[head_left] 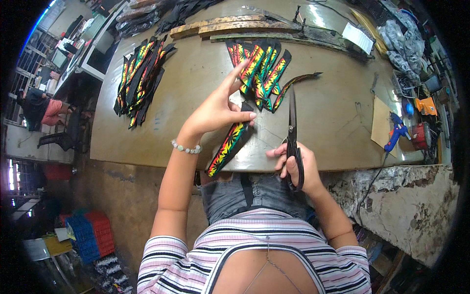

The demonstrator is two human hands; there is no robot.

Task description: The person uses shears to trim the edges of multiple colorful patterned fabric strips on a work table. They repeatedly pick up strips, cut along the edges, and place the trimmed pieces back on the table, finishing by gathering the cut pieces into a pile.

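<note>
Strap piece (229, 145), black with red, yellow and green bands: lies on the near edge of the worktable (338, 122), long axis slanting from lower left, where it overhangs the edge, to upper right. Pile of like straps (139, 78), far left of the table, well apart. Left hand (215, 110): thumb and a bent finger pinched on the upper end of the strap piece, remaining fingers spread upward; beaded bracelet (186, 147) at the wrist. Second fan of straps (259, 68), just beyond the left fingertips. Scissors (293, 134), black, blades together and pointing away up the table, just right of the strap piece. Right hand (293, 164): closed around the scissor handles at the table edge, nearer the strap's upper end than its overhanging end. Blue glue gun (396, 131), far right.
</note>
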